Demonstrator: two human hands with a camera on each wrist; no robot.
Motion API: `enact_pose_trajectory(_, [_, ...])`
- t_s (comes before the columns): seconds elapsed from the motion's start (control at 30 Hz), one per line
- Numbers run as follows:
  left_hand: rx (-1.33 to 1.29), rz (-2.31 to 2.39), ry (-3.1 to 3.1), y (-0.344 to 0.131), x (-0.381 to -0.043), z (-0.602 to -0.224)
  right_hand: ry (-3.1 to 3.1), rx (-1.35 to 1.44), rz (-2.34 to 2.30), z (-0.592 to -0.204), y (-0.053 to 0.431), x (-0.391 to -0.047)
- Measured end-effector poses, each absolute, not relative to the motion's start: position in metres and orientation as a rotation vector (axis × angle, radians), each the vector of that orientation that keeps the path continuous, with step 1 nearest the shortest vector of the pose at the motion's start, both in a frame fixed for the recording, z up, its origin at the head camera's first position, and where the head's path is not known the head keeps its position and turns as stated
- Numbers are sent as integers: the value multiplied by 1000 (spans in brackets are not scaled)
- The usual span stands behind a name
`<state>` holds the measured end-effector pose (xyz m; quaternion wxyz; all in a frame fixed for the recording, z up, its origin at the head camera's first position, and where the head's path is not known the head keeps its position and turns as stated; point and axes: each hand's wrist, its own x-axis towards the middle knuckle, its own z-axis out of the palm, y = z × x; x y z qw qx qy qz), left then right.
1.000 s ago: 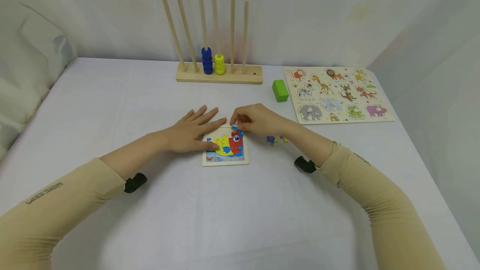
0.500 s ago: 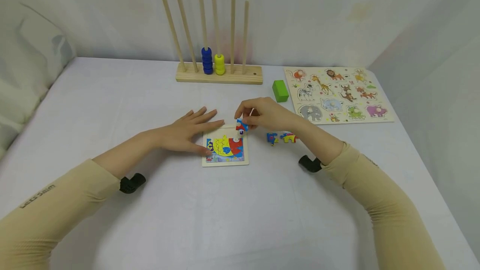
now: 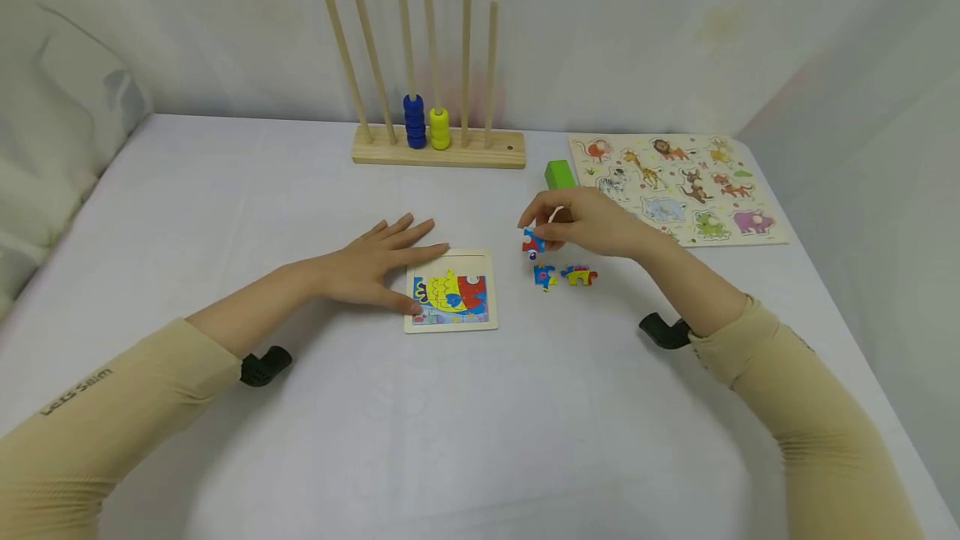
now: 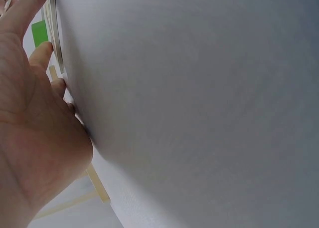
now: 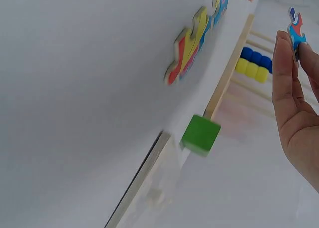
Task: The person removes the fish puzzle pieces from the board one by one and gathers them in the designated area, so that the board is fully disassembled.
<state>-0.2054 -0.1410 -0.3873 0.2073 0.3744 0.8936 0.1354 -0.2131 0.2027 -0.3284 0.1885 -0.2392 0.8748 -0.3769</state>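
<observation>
A small wooden jigsaw tray (image 3: 452, 328) with a part-filled yellow and red fish picture lies mid-table. My left hand (image 3: 367, 272) rests spread along its left side, the thumb over the lower left edge and a finger at the top rim. To the tray's right my right hand (image 3: 588, 222) pinches a red and blue puzzle piece (image 3: 533, 242) with an eye on it; the right wrist view shows this puzzle piece (image 5: 296, 31) between thumb and fingertips. Just below that hand lie a blue puzzle piece (image 3: 543, 277) and a yellow, red-tipped puzzle piece (image 3: 580, 276).
At the back stands a wooden peg abacus (image 3: 438, 157) with blue and yellow beads on two pegs. A green block (image 3: 559, 174) sits beside an animal peg puzzle board (image 3: 757, 232) at the back right, partly behind my right hand.
My right hand has lifted the eye piece out of the tray and carried it right, above the loose pieces. The left hand has shifted slightly left and stays by the tray.
</observation>
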Motion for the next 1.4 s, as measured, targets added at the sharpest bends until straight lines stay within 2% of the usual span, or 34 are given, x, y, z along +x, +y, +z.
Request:
enact_pose_trajectory(0.77, [1029, 364, 2488, -140, -205, -385, 2484, -466, -859, -337, 288, -200])
enact_pose_trajectory(1.4, [1015, 372, 2482, -140, -205, -384, 2459, -469, -760, -347, 298, -197])
